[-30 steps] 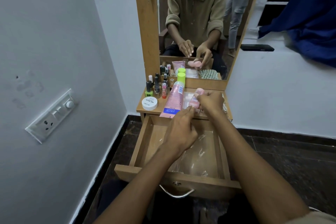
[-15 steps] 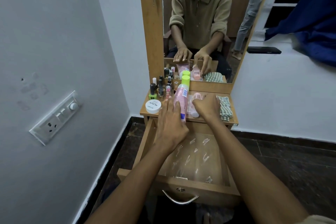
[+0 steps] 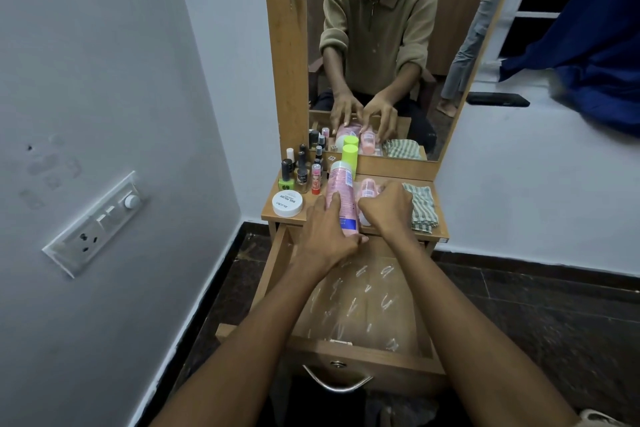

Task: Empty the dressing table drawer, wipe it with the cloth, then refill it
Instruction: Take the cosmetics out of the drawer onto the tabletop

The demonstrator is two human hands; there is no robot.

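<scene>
Both hands work on the dressing table top (image 3: 273,212): left hand (image 3: 329,236) grips the pink tube (image 3: 341,196), right hand (image 3: 388,206) curls around the small pink bottle (image 3: 367,188). Below, the drawer (image 3: 363,354) stands open; the striped cloth (image 3: 422,206) lies just right.

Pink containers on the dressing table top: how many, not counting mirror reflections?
2. The tall pink bottle with a green cap lies under the left hand; the small pink bottle is beside it at the right hand. Hands may hide more.

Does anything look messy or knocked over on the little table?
Nothing is spilled or broken. The big pink bottle lies on its side under the left hand, while the nail polish bottles stand upright. The striped cloth is crumpled at the right edge.
</scene>
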